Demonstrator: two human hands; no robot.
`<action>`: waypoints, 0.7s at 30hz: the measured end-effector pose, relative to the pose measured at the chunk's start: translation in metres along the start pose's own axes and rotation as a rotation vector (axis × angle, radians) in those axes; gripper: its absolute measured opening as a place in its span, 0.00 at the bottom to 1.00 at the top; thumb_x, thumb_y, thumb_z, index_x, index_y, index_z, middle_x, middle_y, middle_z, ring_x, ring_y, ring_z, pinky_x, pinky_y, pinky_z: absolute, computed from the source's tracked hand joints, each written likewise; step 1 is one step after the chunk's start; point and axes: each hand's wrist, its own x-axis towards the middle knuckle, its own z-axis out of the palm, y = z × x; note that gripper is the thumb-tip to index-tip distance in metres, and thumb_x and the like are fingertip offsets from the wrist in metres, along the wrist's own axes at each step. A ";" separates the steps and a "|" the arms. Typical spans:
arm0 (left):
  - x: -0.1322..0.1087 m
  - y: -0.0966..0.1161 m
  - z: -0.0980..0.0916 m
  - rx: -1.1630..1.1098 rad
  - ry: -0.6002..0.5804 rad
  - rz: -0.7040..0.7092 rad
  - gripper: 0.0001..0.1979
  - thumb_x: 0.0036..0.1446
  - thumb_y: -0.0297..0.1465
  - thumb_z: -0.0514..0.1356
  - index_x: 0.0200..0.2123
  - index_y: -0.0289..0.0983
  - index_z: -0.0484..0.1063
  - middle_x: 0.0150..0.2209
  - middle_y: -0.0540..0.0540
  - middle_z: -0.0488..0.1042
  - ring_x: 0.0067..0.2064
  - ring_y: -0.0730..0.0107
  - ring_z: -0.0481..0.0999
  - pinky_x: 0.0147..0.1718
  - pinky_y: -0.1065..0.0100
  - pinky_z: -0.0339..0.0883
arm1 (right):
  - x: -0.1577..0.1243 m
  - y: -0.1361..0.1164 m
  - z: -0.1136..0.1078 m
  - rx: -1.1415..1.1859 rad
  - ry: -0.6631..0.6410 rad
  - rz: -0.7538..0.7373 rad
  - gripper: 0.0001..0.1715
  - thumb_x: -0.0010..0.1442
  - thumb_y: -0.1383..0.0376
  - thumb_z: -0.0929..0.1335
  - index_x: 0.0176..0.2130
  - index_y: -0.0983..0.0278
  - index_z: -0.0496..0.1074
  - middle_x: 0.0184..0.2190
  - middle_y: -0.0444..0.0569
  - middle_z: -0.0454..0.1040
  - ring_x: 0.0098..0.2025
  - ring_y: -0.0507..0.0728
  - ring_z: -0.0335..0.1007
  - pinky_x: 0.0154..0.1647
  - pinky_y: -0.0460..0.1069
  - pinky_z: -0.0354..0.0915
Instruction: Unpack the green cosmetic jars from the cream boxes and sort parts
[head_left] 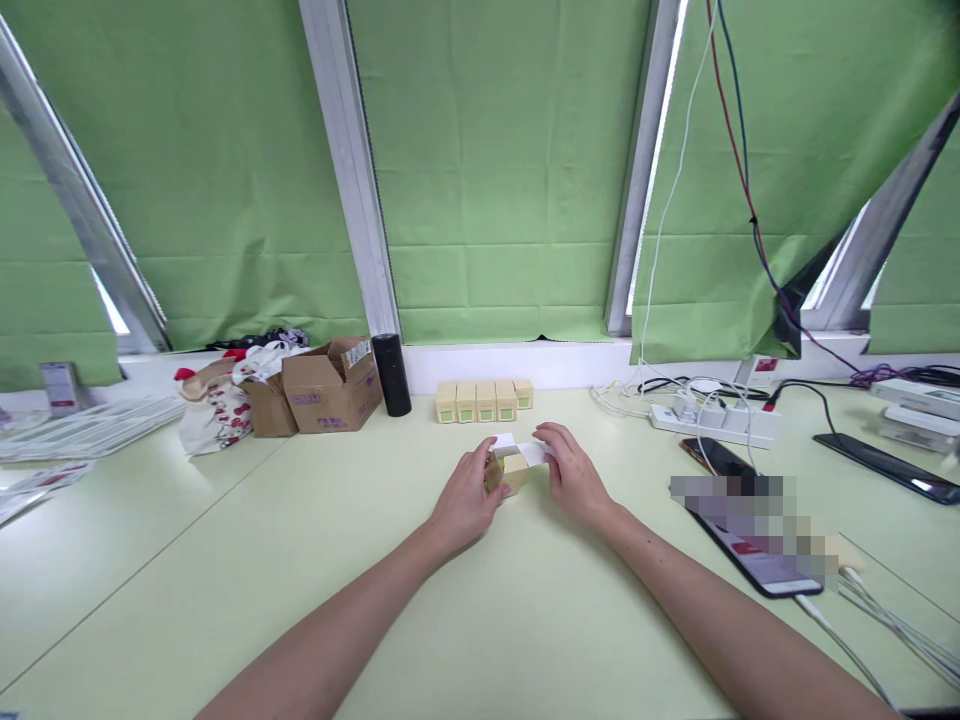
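Note:
A small tan cardboard box (514, 474) with its white flaps raised stands over the middle of the table. My left hand (466, 500) is closed round its left side, thumb on the near face. My right hand (576, 472) pinches the white flap (534, 453) on the box's right between thumb and fingers. Something green shows inside the box, too small to name. Beyond my hands, a row of similar small boxes (477, 402) with green labels stands near the wall.
At back left are an open cardboard carton (330, 388), a black cylinder (391, 375) and a printed cloth bag (216, 412). To the right lie a power strip (716, 424), phones (757, 550) and loose cables. A long black device (889, 467) rests at far right.

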 end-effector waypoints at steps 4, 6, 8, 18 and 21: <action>0.000 -0.002 0.001 -0.012 -0.003 -0.005 0.34 0.60 0.30 0.64 0.67 0.42 0.56 0.51 0.39 0.73 0.47 0.59 0.77 0.46 0.57 0.74 | -0.002 -0.008 0.002 -0.044 -0.086 -0.060 0.28 0.66 0.74 0.60 0.62 0.60 0.64 0.61 0.59 0.66 0.62 0.65 0.66 0.58 0.65 0.71; 0.001 -0.004 0.001 -0.013 0.002 0.001 0.34 0.60 0.31 0.64 0.67 0.42 0.56 0.51 0.40 0.74 0.47 0.59 0.77 0.46 0.56 0.74 | -0.003 -0.010 0.002 -0.069 -0.111 -0.084 0.26 0.67 0.73 0.60 0.61 0.59 0.66 0.61 0.59 0.66 0.62 0.65 0.66 0.57 0.65 0.70; 0.001 -0.005 0.002 -0.021 0.009 0.004 0.35 0.59 0.31 0.65 0.67 0.42 0.56 0.50 0.40 0.74 0.46 0.59 0.78 0.46 0.56 0.75 | -0.003 -0.013 0.001 -0.067 -0.111 -0.085 0.23 0.69 0.72 0.60 0.59 0.58 0.68 0.61 0.59 0.66 0.61 0.65 0.67 0.57 0.64 0.70; 0.000 -0.007 0.005 -0.114 -0.030 -0.051 0.38 0.57 0.32 0.67 0.68 0.43 0.56 0.52 0.40 0.72 0.53 0.57 0.75 0.51 0.53 0.73 | 0.000 -0.017 -0.006 0.178 -0.017 0.032 0.09 0.71 0.65 0.61 0.39 0.59 0.68 0.54 0.54 0.70 0.57 0.61 0.69 0.55 0.59 0.70; 0.000 -0.006 0.004 -0.110 -0.045 -0.064 0.39 0.56 0.32 0.67 0.68 0.42 0.56 0.52 0.41 0.72 0.54 0.56 0.74 0.53 0.52 0.71 | -0.001 -0.016 -0.007 0.214 -0.034 0.033 0.07 0.68 0.67 0.63 0.36 0.59 0.67 0.53 0.53 0.70 0.56 0.62 0.69 0.55 0.60 0.69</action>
